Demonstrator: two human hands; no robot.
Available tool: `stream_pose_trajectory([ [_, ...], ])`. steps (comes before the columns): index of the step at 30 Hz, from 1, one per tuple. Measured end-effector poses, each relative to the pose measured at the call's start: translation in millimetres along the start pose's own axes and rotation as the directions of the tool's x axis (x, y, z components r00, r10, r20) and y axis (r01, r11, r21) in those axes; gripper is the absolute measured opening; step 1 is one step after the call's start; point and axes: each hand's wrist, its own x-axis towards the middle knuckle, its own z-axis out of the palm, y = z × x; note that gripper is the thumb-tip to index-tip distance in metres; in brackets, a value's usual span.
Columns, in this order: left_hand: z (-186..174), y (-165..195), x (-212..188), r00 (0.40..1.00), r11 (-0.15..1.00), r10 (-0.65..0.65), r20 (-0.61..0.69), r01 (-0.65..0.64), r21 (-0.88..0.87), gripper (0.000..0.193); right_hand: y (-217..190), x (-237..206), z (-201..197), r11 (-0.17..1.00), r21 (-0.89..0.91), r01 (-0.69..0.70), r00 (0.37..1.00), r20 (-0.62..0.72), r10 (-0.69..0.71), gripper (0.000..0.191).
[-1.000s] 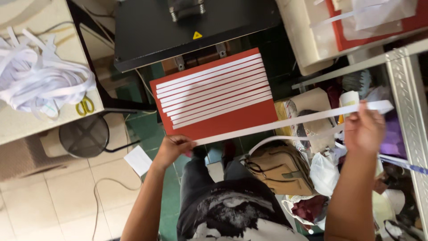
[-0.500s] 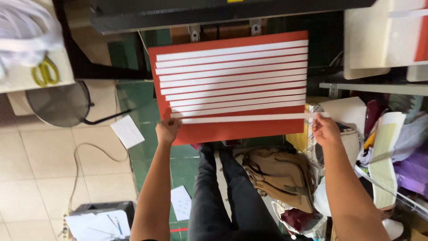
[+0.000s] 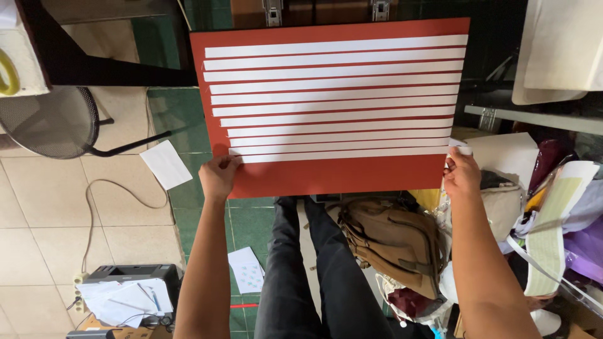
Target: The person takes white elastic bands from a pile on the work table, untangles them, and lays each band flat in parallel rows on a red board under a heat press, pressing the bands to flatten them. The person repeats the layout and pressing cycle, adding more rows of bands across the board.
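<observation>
So far nine white strips lie in rows on the red board, and your left hand and right hand pinch the tenth white strip at its ends, leaving bare red below.

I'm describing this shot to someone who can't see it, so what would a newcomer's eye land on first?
The red board in the upper middle stands out, crossed by rows of white strips. The left hand and right hand pinch the ends of the lowest strip at the board's edges. Below right, a tan bag lies amid clutter.
</observation>
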Motion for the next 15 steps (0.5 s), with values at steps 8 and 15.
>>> stream_pose_trajectory([
  [8,2.2,-4.3,-1.4,0.996,0.996,-0.083,0.041,0.084,-0.016,0.026,0.1,3.0,4.2,0.998,0.057,0.039,0.999,-0.029,-0.038,0.011],
  [15,3.7,-3.9,0.8,0.995,0.995,-0.095,0.037,0.095,-0.012,0.027,6.4,8.3,-2.3,0.992,0.107,0.06,0.998,0.001,-0.06,0.012],
])
